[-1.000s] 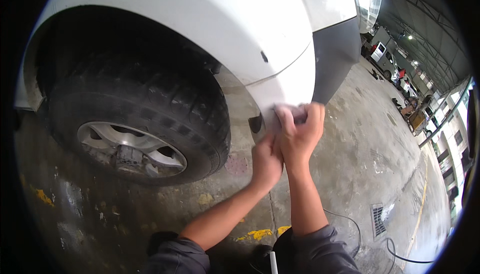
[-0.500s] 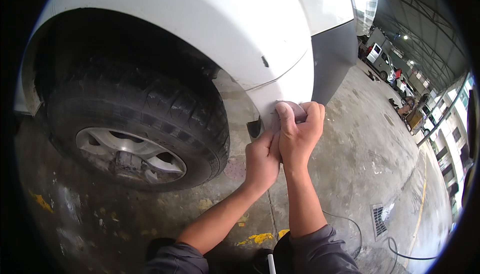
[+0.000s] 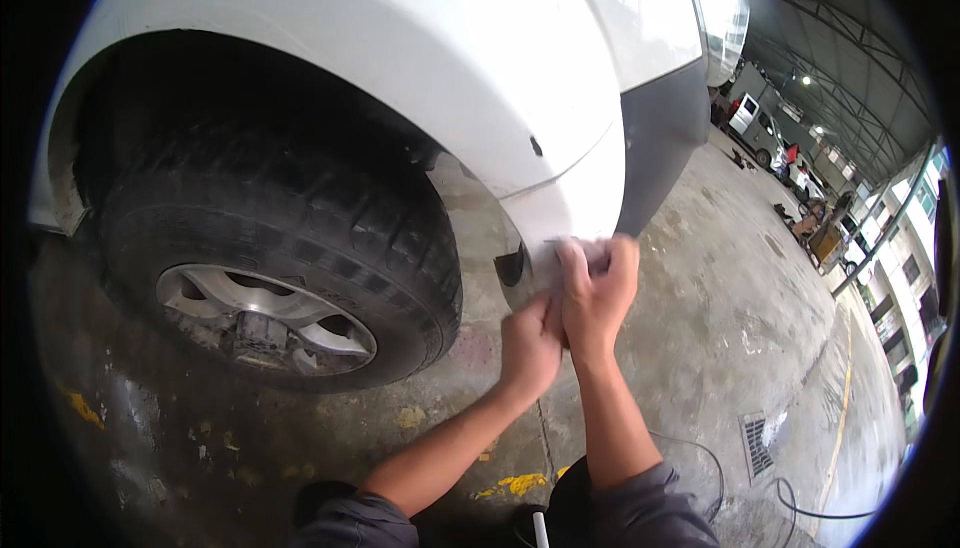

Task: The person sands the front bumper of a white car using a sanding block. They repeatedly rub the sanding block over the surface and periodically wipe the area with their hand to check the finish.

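My right hand presses against the lower corner of a white car bumper, just behind the wheel arch. Its thumb and fingers are closed on a small greyish piece that looks like folded sandpaper, partly covered by the fingers and blurred. Below and to the left, touching it, is my left hand, curled up near the bumper's bottom edge. Its fingertips are hidden, so I cannot make out what they grip. Above both hands the bumper meets a white fender panel along a seam, with a dark chip in the paint.
A large black tyre on a silver wheel stands to the left. Dark grey trim continues the bumper to the right. On the concrete floor are a drain grate and a black cable. Vehicles stand far right.
Both hands have slid a little down along the bumper corner, still together. The view has shifted slightly, so the car sits a bit lower in the picture.
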The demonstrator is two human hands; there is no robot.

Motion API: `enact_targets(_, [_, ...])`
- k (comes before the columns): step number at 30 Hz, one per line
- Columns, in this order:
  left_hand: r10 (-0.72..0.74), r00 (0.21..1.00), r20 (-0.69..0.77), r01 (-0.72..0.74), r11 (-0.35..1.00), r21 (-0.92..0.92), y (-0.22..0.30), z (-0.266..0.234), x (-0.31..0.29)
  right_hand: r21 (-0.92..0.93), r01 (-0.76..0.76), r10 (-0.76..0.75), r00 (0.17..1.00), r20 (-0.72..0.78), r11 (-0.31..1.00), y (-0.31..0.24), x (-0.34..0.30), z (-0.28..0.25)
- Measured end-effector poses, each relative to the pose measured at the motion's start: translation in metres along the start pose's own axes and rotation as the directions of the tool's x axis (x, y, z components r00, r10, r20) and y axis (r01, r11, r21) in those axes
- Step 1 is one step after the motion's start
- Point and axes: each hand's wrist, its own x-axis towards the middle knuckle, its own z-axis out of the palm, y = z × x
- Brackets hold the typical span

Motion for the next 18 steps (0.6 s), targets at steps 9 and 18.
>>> enact_targets(9, [0.007,0.996,-0.089,-0.026,0.975,-0.220,-0.017,0.012,-0.001,-0.090,0.091,-0.092,0.996,0.003,0.992,-0.012,0.003,-0.004])
enact_targets(18, [-0.027,0.997,-0.069,0.001,0.935,-0.354,0.004,0.007,0.003,-0.104,0.095,-0.097,0.995,-0.020,0.990,-0.032,0.006,0.001])
